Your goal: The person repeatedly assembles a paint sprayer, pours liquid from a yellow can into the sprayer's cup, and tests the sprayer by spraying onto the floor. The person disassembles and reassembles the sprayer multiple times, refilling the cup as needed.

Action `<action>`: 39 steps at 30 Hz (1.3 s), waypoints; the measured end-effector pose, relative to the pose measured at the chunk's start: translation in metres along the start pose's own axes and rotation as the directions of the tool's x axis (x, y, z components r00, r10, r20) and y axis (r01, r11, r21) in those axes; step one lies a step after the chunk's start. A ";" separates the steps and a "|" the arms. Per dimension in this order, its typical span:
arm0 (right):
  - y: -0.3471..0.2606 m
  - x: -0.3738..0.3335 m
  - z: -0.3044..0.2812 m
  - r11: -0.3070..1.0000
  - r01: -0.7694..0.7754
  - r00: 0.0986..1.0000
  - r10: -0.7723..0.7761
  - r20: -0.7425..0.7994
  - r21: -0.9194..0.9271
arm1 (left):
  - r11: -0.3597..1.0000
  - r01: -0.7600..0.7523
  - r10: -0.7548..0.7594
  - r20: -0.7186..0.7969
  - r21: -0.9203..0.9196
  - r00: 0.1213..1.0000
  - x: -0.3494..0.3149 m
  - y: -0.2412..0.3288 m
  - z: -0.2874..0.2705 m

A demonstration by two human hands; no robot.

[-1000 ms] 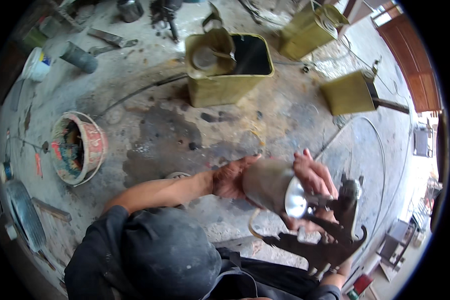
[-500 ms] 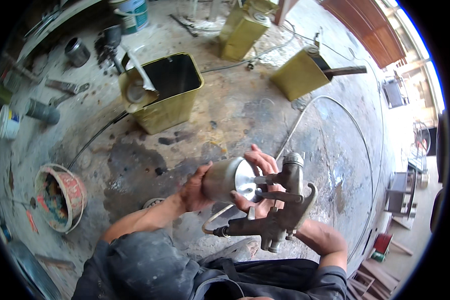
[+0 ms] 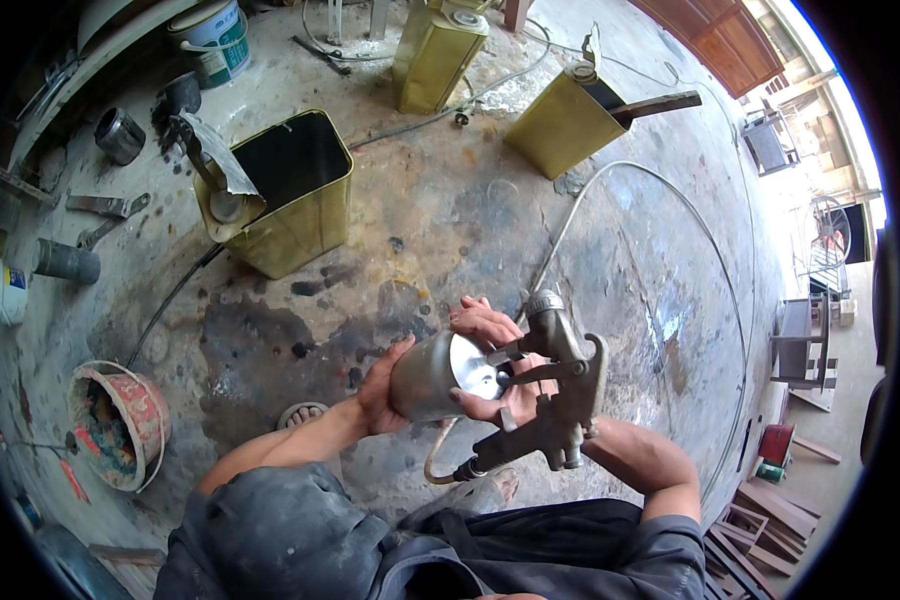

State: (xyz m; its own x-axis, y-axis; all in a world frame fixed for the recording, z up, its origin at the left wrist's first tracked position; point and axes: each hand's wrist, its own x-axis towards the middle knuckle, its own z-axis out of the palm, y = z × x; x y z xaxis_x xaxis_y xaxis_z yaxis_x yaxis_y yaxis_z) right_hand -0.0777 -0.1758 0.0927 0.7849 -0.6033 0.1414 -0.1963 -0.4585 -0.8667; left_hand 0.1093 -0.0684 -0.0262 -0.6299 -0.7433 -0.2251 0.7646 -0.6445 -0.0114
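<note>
A silver metal paint cup point(image 3: 422, 380) lies tilted on its side between my hands, its lid joined to a worn metal spray gun point(image 3: 560, 425). My left hand point(image 3: 377, 392) is wrapped round the cup's base end. At the lid end my right hand point(image 3: 488, 326) is closed on the cup's rim, fingers over the far side and thumb on the near side. The gun hangs over my right palm and wrist, partly hiding them. From the gun's handle a pale air hose point(image 3: 432, 462) curves away beneath the cup.
An open-topped yellow tin point(image 3: 295, 225) stands ahead to the left; two more, a tin with a wooden stick point(image 3: 562, 130) and a tall tin point(image 3: 438, 62), stand farther off. A paint-stained bucket point(image 3: 148, 425) is at left. The hose point(image 3: 685, 205) loops over the stained floor at right.
The gun and cup have shifted slightly left in the picture, with the gun turned a little. Most of the floor things have also shifted left as the view moved. Both hands keep hold.
</note>
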 end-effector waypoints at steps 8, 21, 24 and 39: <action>-0.025 -0.046 -0.050 0.936 -0.351 0.877 0.339 0.340 -0.029 | 0.993 -0.093 0.096 0.034 -0.066 0.995 0.005 0.000 0.005; -0.036 -0.031 -0.057 0.717 -0.463 0.663 0.671 -0.332 0.521 | 0.997 0.030 -0.027 -0.043 0.073 0.999 0.036 -0.031 0.010; -0.016 -0.053 -0.104 0.794 -0.578 0.771 0.607 -0.192 0.190 | 0.894 0.221 -0.124 -0.259 0.390 0.958 0.022 -0.042 0.002; 0.022 -0.062 -0.046 0.823 -0.554 0.808 0.568 -0.154 0.129 | 0.324 0.541 -0.653 -0.231 0.776 0.722 -0.025 -0.091 -0.047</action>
State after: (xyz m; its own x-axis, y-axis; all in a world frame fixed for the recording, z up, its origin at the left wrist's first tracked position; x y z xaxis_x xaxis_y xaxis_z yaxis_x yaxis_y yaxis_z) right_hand -0.1579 -0.1789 0.0866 0.4325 -0.8486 -0.3047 -0.5200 0.0413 -0.8532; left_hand 0.0620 0.0179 -0.0656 -0.9221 -0.0745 -0.3797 -0.1992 -0.7499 0.6309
